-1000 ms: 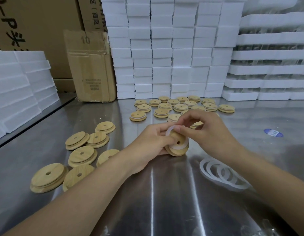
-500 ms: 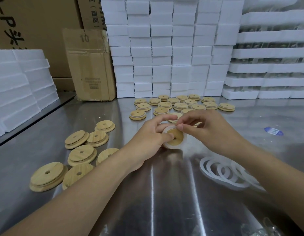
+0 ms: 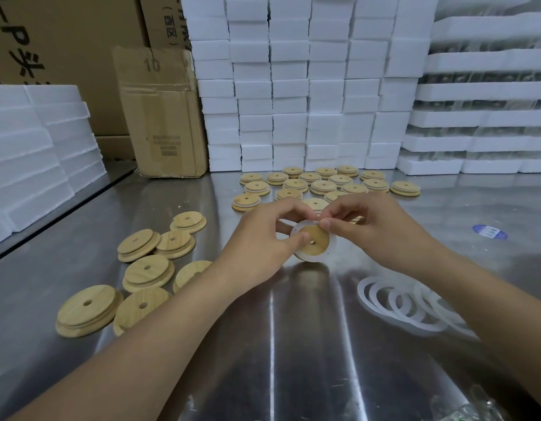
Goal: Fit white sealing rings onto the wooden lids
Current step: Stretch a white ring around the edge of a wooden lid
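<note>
Steel desk (image 3: 293, 360), reflective, backed by a wall of stacked white foam blocks (image 3: 308, 86). Centre of the desk: one wooden lid (image 3: 316, 243), held tilted on edge with its holed face toward the camera. A white sealing ring (image 3: 333, 243) sits around its raised centre. The lid's lower edge is close to the desk; contact cannot be told. The left hand (image 3: 260, 247) grips the lid from the left, thumb pressed on the wood face at the ring's inner edge, the other fingers curled behind. The right hand (image 3: 381, 229) comes in from the right, thumb and forefinger pinching the ring's upper edge and the remaining fingers loosely bent. The lid lies between the two hands, touching both. Near-right of the hands, partly under the right forearm: a loose pile of overlapping rings (image 3: 364, 296) flat on the desk. Left, well apart: a cluster of bare lids (image 3: 148, 271), some resting on each other. Behind the hands, toward the foam: a spread of lids in rows (image 3: 324, 186), several with a white band at the rim. Far right: a blue oval sticker (image 3: 489, 231) on the desk. Back left: an upright cardboard box (image 3: 163, 117) marked "10". More foam slabs (image 3: 35, 147) are stacked at the left edge.
</note>
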Available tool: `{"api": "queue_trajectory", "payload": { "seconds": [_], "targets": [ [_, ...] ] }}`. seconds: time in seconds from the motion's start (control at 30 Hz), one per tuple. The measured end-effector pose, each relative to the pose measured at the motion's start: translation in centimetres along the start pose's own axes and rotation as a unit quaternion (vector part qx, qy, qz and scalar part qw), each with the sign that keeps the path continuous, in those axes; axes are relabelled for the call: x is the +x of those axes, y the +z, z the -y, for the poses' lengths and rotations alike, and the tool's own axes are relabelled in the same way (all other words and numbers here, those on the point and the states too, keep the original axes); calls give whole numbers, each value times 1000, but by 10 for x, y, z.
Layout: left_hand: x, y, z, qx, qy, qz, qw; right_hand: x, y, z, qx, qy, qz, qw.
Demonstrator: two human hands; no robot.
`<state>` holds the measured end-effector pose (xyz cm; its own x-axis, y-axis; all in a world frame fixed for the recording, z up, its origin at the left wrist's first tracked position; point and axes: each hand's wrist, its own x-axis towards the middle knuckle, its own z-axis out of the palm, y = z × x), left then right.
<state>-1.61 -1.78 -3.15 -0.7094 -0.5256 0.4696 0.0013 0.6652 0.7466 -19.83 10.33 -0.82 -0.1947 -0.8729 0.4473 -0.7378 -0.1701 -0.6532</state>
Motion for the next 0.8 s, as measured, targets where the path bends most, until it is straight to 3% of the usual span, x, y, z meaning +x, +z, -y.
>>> {"api": "queue_trajectory", "payload": {
  "seconds": [0.23,0.8],
  "targets": [
    [-1,-4,-2,14,-2,10,1000,0,-2,1,58,37,-6,998],
    [-5,-4,-7,20,-24,17,999,1,-12,2,32,1,59,998]
  ]
}}
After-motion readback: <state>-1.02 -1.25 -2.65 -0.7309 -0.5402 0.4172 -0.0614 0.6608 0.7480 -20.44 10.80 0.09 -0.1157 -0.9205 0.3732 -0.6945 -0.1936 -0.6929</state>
